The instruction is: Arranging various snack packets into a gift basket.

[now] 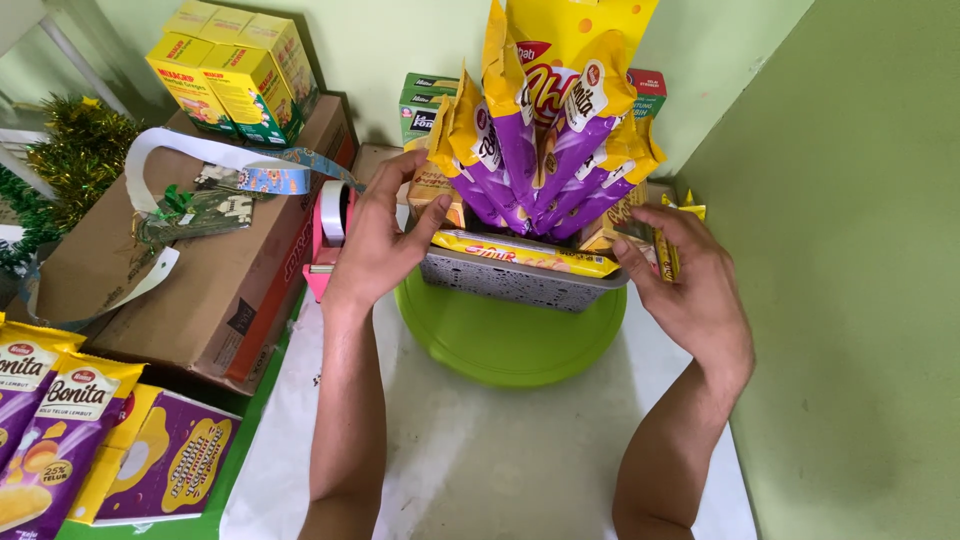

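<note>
A grey perforated basket (510, 282) stands on a round green plate (510, 335). Several purple-and-yellow snack packets (540, 150) fan upward out of the basket. A long yellow wrapped packet (525, 253) lies across the basket's front rim. My left hand (380, 235) rests with spread fingers against the basket's left end, touching a small orange packet there. At the basket's right end, my right hand (690, 280) has its fingers around a thin yellow packet (666, 250).
A pink tape dispenser (328, 235) stands just left of the plate. A brown cardboard box (200, 270) with ribbon and yellow boxes (235, 70) is on the left. More purple snack packets (60, 430) lie at bottom left. Green wall on the right.
</note>
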